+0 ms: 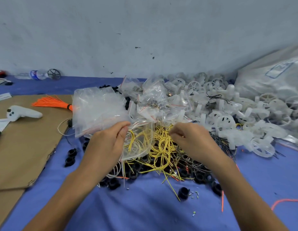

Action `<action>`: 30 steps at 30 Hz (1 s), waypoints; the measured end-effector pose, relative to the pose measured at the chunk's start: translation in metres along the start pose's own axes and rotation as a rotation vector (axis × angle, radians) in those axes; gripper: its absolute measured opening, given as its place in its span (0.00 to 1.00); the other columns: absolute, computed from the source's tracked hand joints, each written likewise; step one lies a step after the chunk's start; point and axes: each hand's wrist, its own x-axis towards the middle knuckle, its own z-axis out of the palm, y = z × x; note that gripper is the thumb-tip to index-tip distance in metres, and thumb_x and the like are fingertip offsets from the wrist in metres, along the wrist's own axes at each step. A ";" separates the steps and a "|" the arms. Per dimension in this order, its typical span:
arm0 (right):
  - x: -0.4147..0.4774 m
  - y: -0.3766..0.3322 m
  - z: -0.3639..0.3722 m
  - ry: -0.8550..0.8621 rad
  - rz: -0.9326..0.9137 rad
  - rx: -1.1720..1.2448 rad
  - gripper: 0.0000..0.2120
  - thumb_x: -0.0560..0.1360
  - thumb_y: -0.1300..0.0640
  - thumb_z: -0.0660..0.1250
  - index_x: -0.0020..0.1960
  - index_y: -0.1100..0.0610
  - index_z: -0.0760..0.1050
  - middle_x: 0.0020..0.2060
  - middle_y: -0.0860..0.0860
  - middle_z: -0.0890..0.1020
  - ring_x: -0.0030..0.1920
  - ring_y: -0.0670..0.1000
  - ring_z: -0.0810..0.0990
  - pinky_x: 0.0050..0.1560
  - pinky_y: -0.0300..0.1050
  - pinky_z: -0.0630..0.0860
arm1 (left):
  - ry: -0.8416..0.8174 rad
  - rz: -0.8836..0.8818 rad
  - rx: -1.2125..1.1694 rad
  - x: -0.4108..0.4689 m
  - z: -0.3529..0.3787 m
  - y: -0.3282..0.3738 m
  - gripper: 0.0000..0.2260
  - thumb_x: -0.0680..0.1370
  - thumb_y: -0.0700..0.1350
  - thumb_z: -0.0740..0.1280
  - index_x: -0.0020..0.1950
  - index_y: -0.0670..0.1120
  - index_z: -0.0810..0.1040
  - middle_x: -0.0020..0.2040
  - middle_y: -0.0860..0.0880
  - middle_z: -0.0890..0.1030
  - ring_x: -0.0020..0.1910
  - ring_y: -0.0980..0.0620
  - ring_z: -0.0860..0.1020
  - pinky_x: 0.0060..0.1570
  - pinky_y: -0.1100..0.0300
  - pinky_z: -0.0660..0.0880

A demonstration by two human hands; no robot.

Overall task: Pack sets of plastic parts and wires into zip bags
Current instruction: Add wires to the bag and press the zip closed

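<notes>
Your left hand pinches that flimsy-looking zip bag at its rim, so stay there, while your right hand curls into the springy yellow wires, grip unclear.

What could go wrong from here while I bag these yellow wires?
1. The left hand pinches the clear plastic zip bag by one edge only; it may sag and let the wires inside slide out.
2. The heap of looped yellow wires is tangled, so the right hand, curled over it, might drag extra strands and spoil the count.
3. Underneath, small black round plastic parts could snag lifted wires.
</notes>
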 end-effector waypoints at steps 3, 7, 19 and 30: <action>0.002 0.035 0.008 -0.082 0.131 -0.380 0.14 0.79 0.51 0.61 0.39 0.57 0.77 0.34 0.51 0.80 0.39 0.54 0.78 0.44 0.48 0.77 | -0.009 -0.015 -0.001 0.001 0.002 0.003 0.13 0.83 0.51 0.60 0.63 0.53 0.80 0.31 0.55 0.78 0.31 0.56 0.77 0.38 0.54 0.74; 0.000 0.053 0.029 -0.061 0.178 -0.519 0.16 0.78 0.45 0.60 0.36 0.52 0.68 0.37 0.49 0.74 0.49 0.57 0.75 0.55 0.52 0.69 | -0.034 -0.023 -0.008 0.001 0.006 0.007 0.13 0.83 0.51 0.59 0.63 0.55 0.79 0.29 0.56 0.77 0.31 0.55 0.77 0.38 0.53 0.76; -0.014 0.006 -0.004 -0.137 0.182 0.821 0.07 0.76 0.51 0.69 0.40 0.50 0.77 0.31 0.50 0.81 0.30 0.47 0.75 0.33 0.42 0.74 | -0.061 -0.056 0.025 0.003 0.015 0.010 0.14 0.83 0.51 0.59 0.65 0.54 0.78 0.30 0.58 0.74 0.32 0.56 0.74 0.37 0.55 0.71; 0.007 -0.078 0.059 -0.409 0.240 1.168 0.15 0.79 0.65 0.55 0.37 0.59 0.75 0.26 0.51 0.80 0.25 0.47 0.79 0.26 0.36 0.75 | -0.130 0.008 0.099 -0.005 0.022 0.016 0.14 0.83 0.49 0.59 0.67 0.55 0.76 0.54 0.48 0.85 0.53 0.44 0.81 0.52 0.51 0.75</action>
